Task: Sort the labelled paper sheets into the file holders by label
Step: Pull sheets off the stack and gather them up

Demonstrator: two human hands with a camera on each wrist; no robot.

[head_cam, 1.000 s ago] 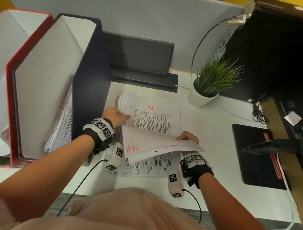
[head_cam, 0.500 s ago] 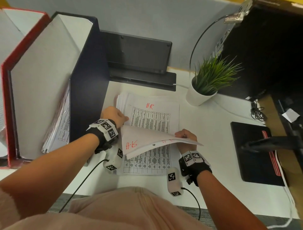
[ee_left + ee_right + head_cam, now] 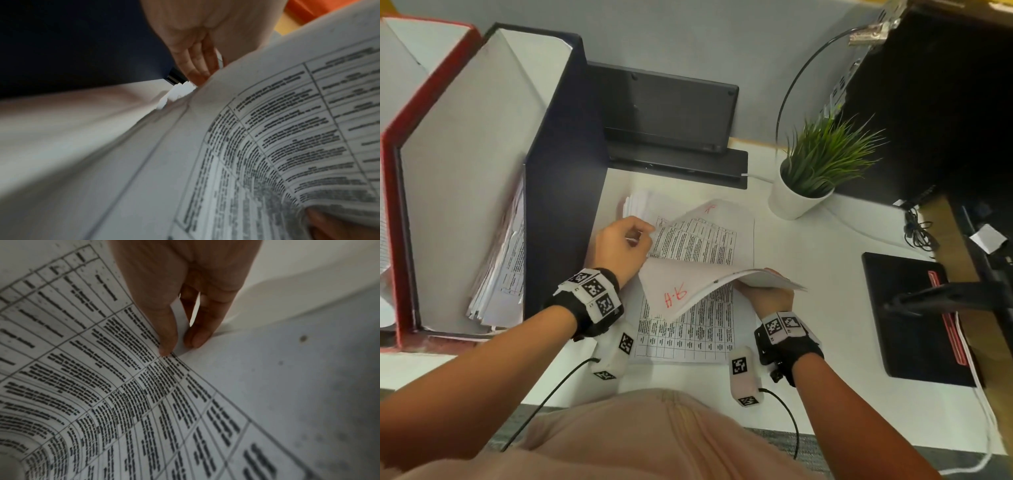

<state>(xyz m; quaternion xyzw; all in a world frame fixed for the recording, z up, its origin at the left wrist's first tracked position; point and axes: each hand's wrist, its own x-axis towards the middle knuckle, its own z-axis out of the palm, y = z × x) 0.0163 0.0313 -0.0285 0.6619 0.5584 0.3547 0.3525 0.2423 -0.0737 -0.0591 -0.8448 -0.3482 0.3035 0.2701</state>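
At the centre of the head view a stack of white printed sheets with black tables (image 3: 688,337) lies on the white desk (image 3: 825,260), just right of the tall dark-blue file holder (image 3: 565,192), which stands beside the red file holder (image 3: 393,219) at the left edge; the blue one already has papers leaning in it. Half a second ago the next sheet lay flat with its red "HR" mark readable; now the left hand (image 3: 621,245) has curled round that sheet's upper left corner and peeled it up, so the page arches and only part of the red mark shows near the top. The left wrist view confirms fingers (image 3: 197,71) tucked at the raised edge. The right hand (image 3: 768,296), lower right of the stack, grasps a turned-over bundle of sheets (image 3: 678,291) whose back shows a red mark through the paper; the right wrist view shows thumb and fingertips (image 3: 168,337) pinching a paper edge. The hands therefore seem to be gathering same-labelled pages into one bundle, probably for a single trip to a holder. No label shows on either holder, so which one takes "HR" cannot be told. A small white pot with a green grass plant (image 3: 811,171) stands at upper right, well apart.
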